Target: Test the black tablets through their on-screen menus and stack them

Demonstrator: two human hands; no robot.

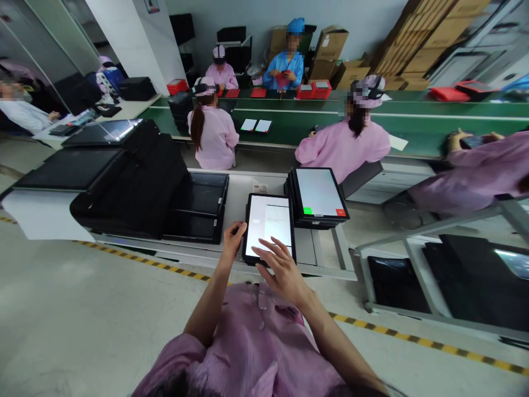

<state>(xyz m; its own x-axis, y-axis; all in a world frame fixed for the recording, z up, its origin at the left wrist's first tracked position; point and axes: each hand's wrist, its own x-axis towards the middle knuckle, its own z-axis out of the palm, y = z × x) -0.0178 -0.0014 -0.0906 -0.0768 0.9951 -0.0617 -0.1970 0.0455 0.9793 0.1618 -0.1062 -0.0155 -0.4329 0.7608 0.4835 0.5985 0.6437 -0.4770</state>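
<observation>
A tablet (pixel 268 220) with a black frame and a lit, mostly white screen lies on the grey table in front of me. My left hand (pixel 233 240) is closed, thumb and fingers pinching the tablet's left edge. Over the lower part of the screen hovers my right hand (pixel 283 273), its fingers spread; whether a fingertip touches the glass I cannot tell. Just right of it, a stack of tablets (pixel 318 193) has a lit white screen on top, with a green and a red square at its lower corners.
Left of the tablet are black trays (pixel 200 196) and large black stacked cases (pixel 136 182). A metal cart (pixel 417 275) holding black items stands at right. Several co-workers in pink sit along a green conveyor (pixel 285 118); one person in blue (pixel 289 69) is behind it.
</observation>
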